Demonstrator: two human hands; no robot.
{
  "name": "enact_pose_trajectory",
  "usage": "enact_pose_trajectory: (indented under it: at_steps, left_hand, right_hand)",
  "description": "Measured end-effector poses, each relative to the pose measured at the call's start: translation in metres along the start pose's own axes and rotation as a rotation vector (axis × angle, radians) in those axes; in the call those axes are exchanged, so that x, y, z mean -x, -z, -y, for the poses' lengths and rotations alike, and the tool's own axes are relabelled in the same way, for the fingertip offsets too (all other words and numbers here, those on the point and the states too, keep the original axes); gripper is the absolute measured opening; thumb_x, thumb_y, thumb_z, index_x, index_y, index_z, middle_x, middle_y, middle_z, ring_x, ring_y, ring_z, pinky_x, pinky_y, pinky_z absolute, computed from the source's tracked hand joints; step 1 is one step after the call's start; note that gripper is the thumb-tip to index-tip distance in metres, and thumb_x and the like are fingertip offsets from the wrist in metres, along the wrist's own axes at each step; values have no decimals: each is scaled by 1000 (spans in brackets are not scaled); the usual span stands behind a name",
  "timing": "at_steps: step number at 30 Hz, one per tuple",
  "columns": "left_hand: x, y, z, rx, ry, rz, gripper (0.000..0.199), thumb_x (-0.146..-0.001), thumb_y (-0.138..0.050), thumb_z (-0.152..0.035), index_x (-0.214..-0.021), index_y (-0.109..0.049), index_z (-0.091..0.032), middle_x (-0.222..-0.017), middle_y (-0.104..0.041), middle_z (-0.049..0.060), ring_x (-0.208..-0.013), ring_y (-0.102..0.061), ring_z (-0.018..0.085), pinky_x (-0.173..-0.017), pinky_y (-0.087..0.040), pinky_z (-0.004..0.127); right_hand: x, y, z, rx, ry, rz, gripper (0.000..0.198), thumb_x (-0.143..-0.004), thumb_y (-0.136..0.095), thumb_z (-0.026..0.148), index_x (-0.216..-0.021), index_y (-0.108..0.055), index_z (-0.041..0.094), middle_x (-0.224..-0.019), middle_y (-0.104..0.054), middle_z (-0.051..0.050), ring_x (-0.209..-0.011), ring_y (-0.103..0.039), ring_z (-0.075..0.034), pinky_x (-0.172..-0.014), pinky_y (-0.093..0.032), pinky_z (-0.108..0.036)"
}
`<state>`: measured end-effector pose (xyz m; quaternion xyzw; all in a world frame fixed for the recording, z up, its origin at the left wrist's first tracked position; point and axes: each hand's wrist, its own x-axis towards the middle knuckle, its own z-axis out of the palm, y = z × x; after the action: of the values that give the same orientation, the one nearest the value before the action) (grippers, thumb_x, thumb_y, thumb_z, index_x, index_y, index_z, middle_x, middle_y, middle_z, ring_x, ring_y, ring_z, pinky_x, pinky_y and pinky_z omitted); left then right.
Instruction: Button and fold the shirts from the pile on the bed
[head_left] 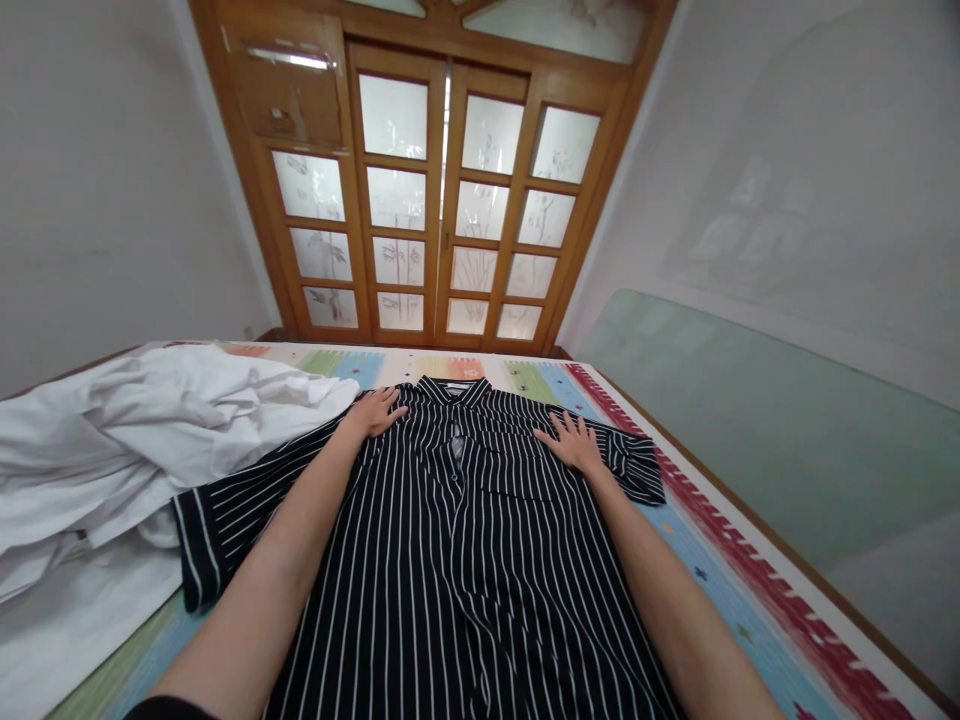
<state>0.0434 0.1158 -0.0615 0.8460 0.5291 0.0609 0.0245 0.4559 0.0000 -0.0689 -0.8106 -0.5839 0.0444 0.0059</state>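
Observation:
A black shirt [450, 540] with white stripes lies spread front side up, its collar [453, 390] at the far end. Flat on its left shoulder area rests my left hand [378, 411], fingers spread. My right hand [573, 442] lies open on the shirt's right shoulder, near the sleeve [636, 466] that reaches out to the right. The other sleeve [217, 535] stretches to the lower left, partly behind my left forearm. A button shows on the front below the collar, and the shirt's lower end runs out of view.
Heaped white cloth [172, 420] lies on the left, touching the striped sleeve. Beneath everything is a colourful patterned mat [705, 560]. A pale green panel [780, 420] runs along the right wall. Wooden doors with glass panes [442, 200] stand at the back.

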Motion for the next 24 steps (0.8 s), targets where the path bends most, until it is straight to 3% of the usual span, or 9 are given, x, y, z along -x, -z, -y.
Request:
enact_pose_trajectory:
  at_steps: [7,10,14,16,19,22,24]
  left_hand:
    - [9,12,-44,-145,-118,-198,37,-90,-42,-12,-122,-61,-17,-122,-63,16,-120,-53,28,-99,-43,40]
    - [16,17,-69,-98,-167,-260,37,-86,-41,-5,-110,-66,-17,-114,-66,13,-111,-57,25,-95,-45,36]
    - [26,18,-105,-62,-255,-207,27,-91,-45,-17,-92,-71,-15,-103,-69,13,-104,-59,25,-94,-45,35]
    - [32,15,-119,-55,-213,-148,26,-92,-49,-27,-87,-72,-15,-97,-69,14,-101,-60,26,-91,-47,36]
    - [40,8,-133,25,-50,-144,25,-90,-54,-33,-92,-71,-14,-101,-68,15,-102,-62,27,-88,-47,36]
    - [43,2,-138,114,97,-154,27,-89,-56,-36,-97,-68,-13,-106,-67,16,-104,-62,29,-91,-45,39]
    - [44,1,-138,158,136,-138,23,-90,-55,-33,-96,-67,-15,-106,-68,15,-104,-62,29,-93,-43,42]
  right_hand:
    - [3,7,1,3,-5,16,84,-89,-20,75,-156,-22,24,-163,-15,-10,-148,-10,-38,-116,-9,-55]
    - [5,21,9,69,42,-7,75,-91,-36,68,-149,-40,21,-161,-22,-14,-146,-14,-41,-114,-10,-58]
    - [14,37,46,46,208,-220,44,-88,-58,36,-126,-63,14,-141,-51,-18,-132,-41,-35,-108,-31,-45]
    - [22,37,75,-97,293,-265,30,-89,-55,29,-110,-71,15,-121,-65,-15,-117,-55,-27,-98,-40,-35]
    - [34,28,120,-332,427,-187,27,-91,-54,35,-91,-74,18,-98,-73,-8,-92,-64,-19,-83,-45,-27]
    - [44,16,151,-356,410,-129,23,-85,-62,37,-84,-74,18,-91,-74,-9,-88,-66,-20,-77,-45,-26]
    - [47,10,160,-328,354,-128,15,-81,-66,29,-83,-75,17,-92,-74,-10,-90,-66,-22,-77,-45,-27]
